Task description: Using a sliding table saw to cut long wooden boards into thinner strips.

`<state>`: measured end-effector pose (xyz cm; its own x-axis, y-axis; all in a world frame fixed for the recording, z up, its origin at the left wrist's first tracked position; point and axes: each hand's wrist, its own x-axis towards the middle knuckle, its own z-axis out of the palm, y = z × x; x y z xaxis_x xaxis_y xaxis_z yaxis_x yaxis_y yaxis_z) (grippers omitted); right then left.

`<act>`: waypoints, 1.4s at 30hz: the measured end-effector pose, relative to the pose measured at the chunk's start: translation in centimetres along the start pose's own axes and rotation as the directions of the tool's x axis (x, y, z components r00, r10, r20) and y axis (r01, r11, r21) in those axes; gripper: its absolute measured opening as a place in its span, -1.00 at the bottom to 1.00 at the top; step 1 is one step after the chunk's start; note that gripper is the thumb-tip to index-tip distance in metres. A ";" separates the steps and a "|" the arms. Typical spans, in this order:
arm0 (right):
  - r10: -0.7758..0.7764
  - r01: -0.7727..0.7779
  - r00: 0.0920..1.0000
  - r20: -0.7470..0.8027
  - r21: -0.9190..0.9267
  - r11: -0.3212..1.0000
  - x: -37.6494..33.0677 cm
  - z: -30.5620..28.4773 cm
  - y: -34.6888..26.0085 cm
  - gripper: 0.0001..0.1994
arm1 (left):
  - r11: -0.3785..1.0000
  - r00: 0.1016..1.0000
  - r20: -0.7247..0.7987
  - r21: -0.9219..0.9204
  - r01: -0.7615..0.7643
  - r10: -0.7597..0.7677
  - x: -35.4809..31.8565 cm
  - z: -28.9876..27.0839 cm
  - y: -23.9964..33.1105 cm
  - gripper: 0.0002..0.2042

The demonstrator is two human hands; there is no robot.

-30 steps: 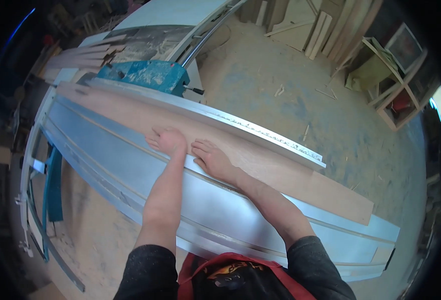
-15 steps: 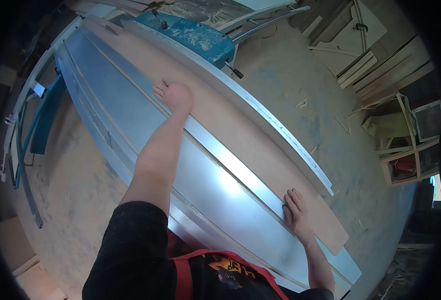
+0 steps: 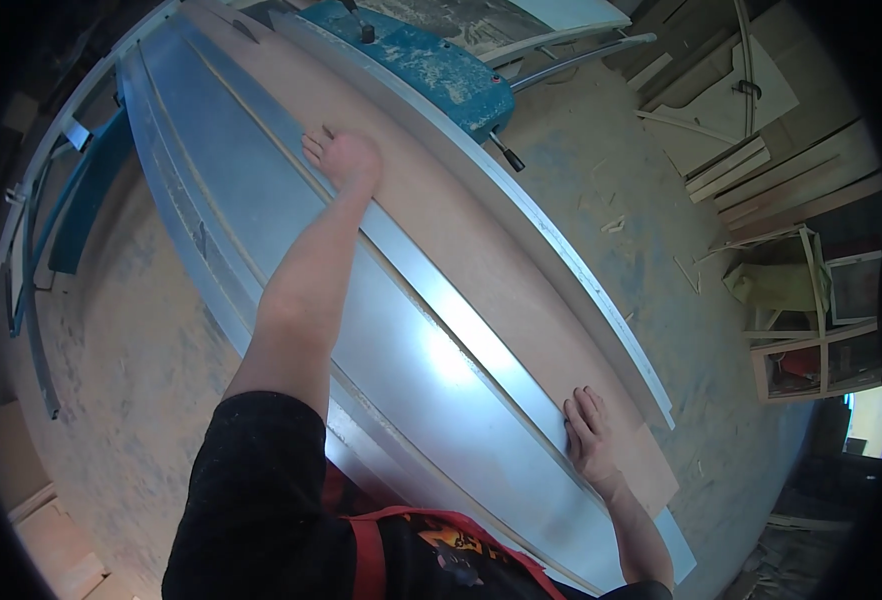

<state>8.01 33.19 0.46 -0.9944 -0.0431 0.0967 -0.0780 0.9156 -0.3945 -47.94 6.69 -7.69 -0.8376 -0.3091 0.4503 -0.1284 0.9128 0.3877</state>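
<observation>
at the far left we saw a curved teal panel (image 3: 86,210) hanging beside the machine, above a dusty floor (image 3: 141,370). next came the long silver table (image 3: 386,330), slanting from upper left to lower right, with grooves running along its length. our black sleeve (image 3: 261,450) reached over its near edge, beside a red strap (image 3: 369,555).

our left hand (image 3: 346,160) lay palm down on the near edge of a long, pale brown board (image 3: 461,238), its fingers stretched out and somewhat parted toward the left, clasping nothing. the board rested flat on the far side of the silver table, between the bare metal and a straight silver fence (image 3: 579,270). a dark fin-shaped piece (image 3: 246,32) stood by its upper left end. past the fence, near that same end, sat a dusty teal housing (image 3: 421,70) with a black lever (image 3: 509,155).

our right hand (image 3: 593,440) was near the board's lower right end, fingers slightly bent and close together on top, thumb apart by the near edge; it pressed or rested without wrapping around anything. farther right we had wood scraps (image 3: 613,226) on the floor, leaning planks (image 3: 801,195) and a wooden frame (image 3: 824,365).
</observation>
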 end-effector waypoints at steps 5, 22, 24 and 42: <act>0.016 -0.017 1.000 -0.024 -0.027 1.000 3.9 1.9 -1.7 -0.62 | 0.998 0.998 0.061 0.052 -0.023 0.020 3.6 1.5 -1.5 -0.36; -0.008 0.006 0.992 -0.124 -0.018 1.000 15.5 4.3 -6.9 -0.66 | 0.983 0.992 -0.010 -0.137 -0.124 0.124 7.0 0.6 -5.2 -0.43; -0.016 0.015 0.989 -0.148 -0.008 1.000 16.5 4.4 -6.9 -0.65 | 0.968 0.991 -0.030 -0.214 -0.132 0.128 1.4 -2.1 -3.1 -0.43; 0.077 0.038 0.965 -0.250 0.425 0.904 19.2 3.0 -7.5 -0.75 | 0.998 0.995 0.082 0.008 -0.055 0.054 -12.7 -5.9 4.7 -0.44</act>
<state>-10.72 24.24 2.51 -0.9479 0.1286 0.2913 -0.1388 0.6564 -0.7415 -34.78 13.33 -6.78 -0.8840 -0.2366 0.4031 -0.0865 0.9303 0.3564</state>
